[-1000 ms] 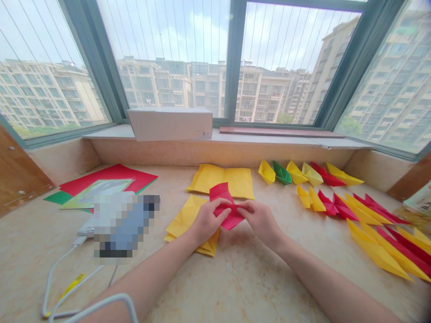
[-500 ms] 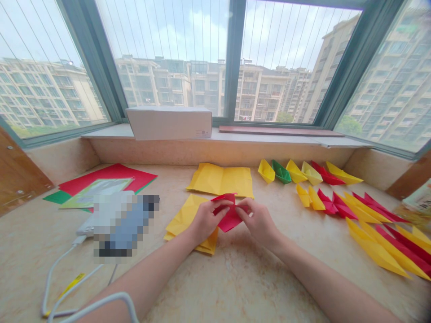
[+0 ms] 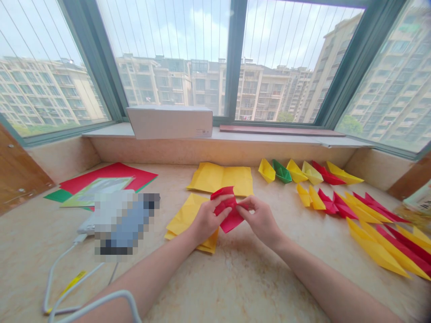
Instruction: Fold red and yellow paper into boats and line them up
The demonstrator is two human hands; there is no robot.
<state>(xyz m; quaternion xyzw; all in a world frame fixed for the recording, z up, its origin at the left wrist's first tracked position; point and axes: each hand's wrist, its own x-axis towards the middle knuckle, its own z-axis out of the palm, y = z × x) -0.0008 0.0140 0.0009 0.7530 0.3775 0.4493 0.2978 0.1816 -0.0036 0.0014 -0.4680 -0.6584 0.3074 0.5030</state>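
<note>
Both hands hold a piece of folded red paper (image 3: 232, 221) in the middle of the view. My left hand (image 3: 208, 220) grips its left side, fingers across the upper part and thumb on the near face. At the right edge, my right hand (image 3: 261, 219) pinches the paper between thumb and fingers. Creases run across the red paper, and its upper part stands up. Under and beside my left hand lie folded yellow sheets (image 3: 183, 215). Just beyond the hands, a creased yellow sheet (image 3: 220, 177) lies spread out.
Folded paper boats (image 3: 282, 172) in several colours stand in rows on the right, with longer yellow and red folded shapes (image 3: 379, 246) nearer. Red paper (image 3: 111, 172) lies on the left, by a blurred device (image 3: 129, 229) and a white cable (image 3: 50, 278). A white box (image 3: 170, 123) rests on the sill.
The upper part of the red paper has been opened up and now shows more of its face. My left fingers have shifted across it; my right hand still pinches the right edge.
</note>
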